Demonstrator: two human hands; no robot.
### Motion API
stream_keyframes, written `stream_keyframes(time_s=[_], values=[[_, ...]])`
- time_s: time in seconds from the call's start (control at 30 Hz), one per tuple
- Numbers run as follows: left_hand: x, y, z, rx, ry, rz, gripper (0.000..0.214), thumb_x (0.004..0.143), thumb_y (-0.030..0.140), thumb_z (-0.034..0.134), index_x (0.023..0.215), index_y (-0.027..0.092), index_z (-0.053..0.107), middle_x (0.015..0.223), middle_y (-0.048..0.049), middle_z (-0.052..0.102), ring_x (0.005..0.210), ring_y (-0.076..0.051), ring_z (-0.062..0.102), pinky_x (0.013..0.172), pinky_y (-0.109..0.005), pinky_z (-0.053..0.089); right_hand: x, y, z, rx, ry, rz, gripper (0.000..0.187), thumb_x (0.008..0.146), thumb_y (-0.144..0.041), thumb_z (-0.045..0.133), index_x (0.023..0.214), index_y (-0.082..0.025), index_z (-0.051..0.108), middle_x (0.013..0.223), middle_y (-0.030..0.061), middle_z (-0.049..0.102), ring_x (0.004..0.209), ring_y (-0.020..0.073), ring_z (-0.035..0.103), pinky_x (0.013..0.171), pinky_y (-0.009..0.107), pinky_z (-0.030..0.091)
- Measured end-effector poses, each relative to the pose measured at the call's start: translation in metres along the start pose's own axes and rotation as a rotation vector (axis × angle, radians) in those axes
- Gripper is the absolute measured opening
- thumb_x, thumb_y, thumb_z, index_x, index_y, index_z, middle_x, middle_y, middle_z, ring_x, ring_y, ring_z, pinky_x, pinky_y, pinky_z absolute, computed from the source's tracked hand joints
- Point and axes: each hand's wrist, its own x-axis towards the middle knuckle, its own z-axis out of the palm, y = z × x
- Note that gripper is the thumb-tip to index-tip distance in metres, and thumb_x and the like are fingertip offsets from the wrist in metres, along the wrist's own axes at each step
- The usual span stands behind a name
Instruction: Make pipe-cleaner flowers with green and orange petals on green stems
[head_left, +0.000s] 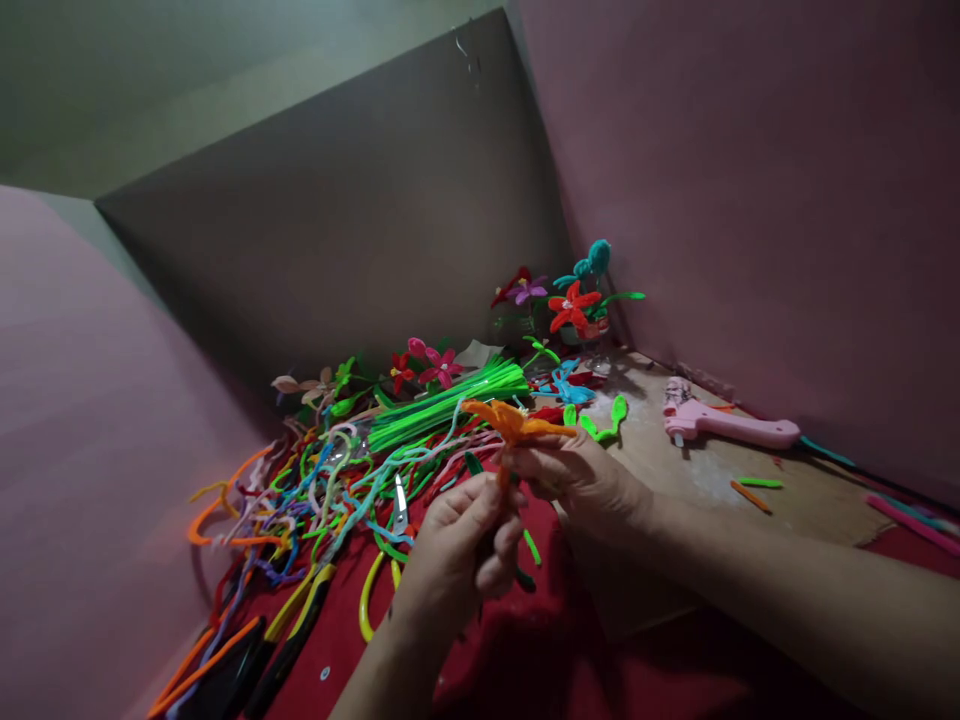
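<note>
An orange pipe-cleaner flower (512, 420) is held up over the red cloth (600, 670). My right hand (581, 478) is closed around it just under the petals. My left hand (461, 545) is curled shut lower down, pinching the flower's dark green stem (523, 578), which pokes out below the fingers. Both hands are close together above the middle of the work surface.
A tangle of loose coloured pipe cleaners (315, 490) and a bundle of bright green ones (442, 405) lie to the left. Pliers (296, 615) sit at the front left. A pink glue gun (724, 425) rests on a board at right. Finished flowers (574, 305) stand at the back.
</note>
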Motion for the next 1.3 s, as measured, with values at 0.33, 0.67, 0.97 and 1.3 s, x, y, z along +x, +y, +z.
stream_keyframes(time_s=[0.33, 0.67, 0.97, 1.3], values=[[0.005, -0.009, 0.007, 0.631, 0.407, 0.306, 0.028, 0.083, 0.038, 0.048, 0.066, 0.016, 0.049, 0.049, 0.0053, 0.045, 0.037, -0.003, 0.033, 0.037, -0.017, 0.024, -0.004, 0.004, 0.016, -0.028, 0.112, -0.163, 0.012, 0.071, -0.029, 0.067, 0.074, -0.018, 0.066, 0.073, -0.0009, 0.059, 0.068, 0.0118, 0.051, 0.070, 0.028, 0.040], [0.005, -0.003, 0.001, 0.445, 0.319, 0.275, 0.023, 0.082, 0.034, 0.054, 0.071, 0.014, 0.052, 0.053, 0.0057, 0.040, 0.044, -0.002, 0.032, 0.042, -0.013, 0.024, -0.009, -0.001, 0.015, -0.189, 0.144, -0.192, 0.017, 0.072, -0.030, 0.066, 0.061, -0.017, 0.066, 0.072, 0.0013, 0.059, 0.080, 0.0151, 0.052, 0.075, 0.029, 0.042], [0.001, -0.007, -0.005, -0.018, 0.008, 0.214, 0.023, 0.076, 0.030, 0.061, 0.061, 0.013, 0.056, 0.035, 0.0079, 0.032, 0.027, -0.001, 0.023, 0.030, -0.012, 0.026, -0.022, -0.012, 0.025, -0.289, 0.039, -0.415, 0.006, 0.073, -0.021, 0.065, 0.068, -0.019, 0.066, 0.083, 0.0003, 0.057, 0.082, 0.0125, 0.051, 0.076, 0.027, 0.043], [-0.005, -0.003, -0.005, -0.150, -0.162, -0.020, 0.023, 0.084, 0.030, 0.050, 0.069, 0.014, 0.056, 0.040, 0.0095, 0.034, 0.025, 0.001, 0.010, 0.025, -0.011, 0.024, -0.011, -0.015, 0.015, 0.064, -0.175, -0.075, 0.005, 0.071, -0.022, 0.068, 0.070, -0.017, 0.068, 0.062, -0.0024, 0.059, 0.057, 0.0080, 0.052, 0.058, 0.022, 0.042]])
